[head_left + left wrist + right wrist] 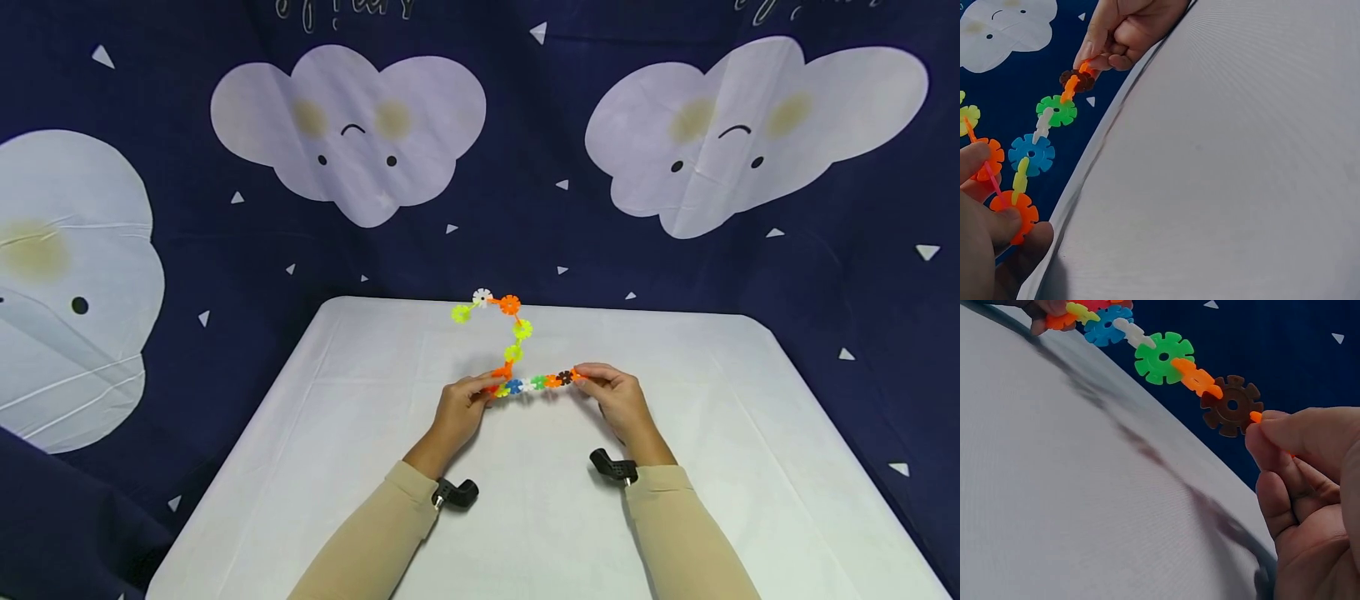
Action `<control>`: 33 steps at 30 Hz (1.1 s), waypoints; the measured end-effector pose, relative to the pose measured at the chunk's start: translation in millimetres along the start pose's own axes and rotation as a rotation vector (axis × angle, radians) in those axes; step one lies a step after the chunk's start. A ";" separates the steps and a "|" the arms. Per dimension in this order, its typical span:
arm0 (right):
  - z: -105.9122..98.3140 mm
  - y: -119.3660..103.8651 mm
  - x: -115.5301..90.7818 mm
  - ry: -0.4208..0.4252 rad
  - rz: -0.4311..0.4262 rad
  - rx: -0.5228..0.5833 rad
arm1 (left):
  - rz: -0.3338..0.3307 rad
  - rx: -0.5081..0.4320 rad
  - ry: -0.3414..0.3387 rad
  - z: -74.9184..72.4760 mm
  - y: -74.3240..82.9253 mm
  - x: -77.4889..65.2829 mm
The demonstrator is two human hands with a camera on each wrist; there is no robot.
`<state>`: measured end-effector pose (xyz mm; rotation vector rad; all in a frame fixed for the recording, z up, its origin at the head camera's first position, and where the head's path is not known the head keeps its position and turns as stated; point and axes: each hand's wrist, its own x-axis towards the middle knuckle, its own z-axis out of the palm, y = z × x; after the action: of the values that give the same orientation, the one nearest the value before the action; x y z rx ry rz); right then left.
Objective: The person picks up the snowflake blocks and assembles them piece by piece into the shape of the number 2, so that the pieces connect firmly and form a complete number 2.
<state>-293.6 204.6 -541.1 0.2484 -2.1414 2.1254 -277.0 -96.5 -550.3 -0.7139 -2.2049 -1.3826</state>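
A chain of interlocked plastic snowflake discs (538,382) is held up between both hands above the table. My left hand (459,410) pinches an orange disc (1027,219) between thumb and fingers. From there a straight run goes right through yellow, blue (1041,155), white, green (1147,359), orange and brown (1216,415) discs. At its right end my right hand (621,404) pinches an orange disc (1256,417), mostly hidden by the fingertips. Beyond the left hand, the rest of the chain curves away and hooks left, through yellow, orange (510,304) and white discs to a yellow end disc (461,314).
A white-covered table (360,358) lies beneath the hands. Behind it hangs a dark blue cloth (525,100) printed with clouds and small triangles. Each wrist carries a black camera mount, the left one (459,495) and the right one (611,467).
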 end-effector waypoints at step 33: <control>2.5 2.9 -1.9 -0.097 -0.071 -0.006 | 0.108 0.183 0.064 -1.9 0.1 2.4</control>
<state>-292.2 202.1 -544.4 0.4287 -2.1554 2.1087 -278.6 -97.7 -548.0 -0.7016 -2.1747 -1.1196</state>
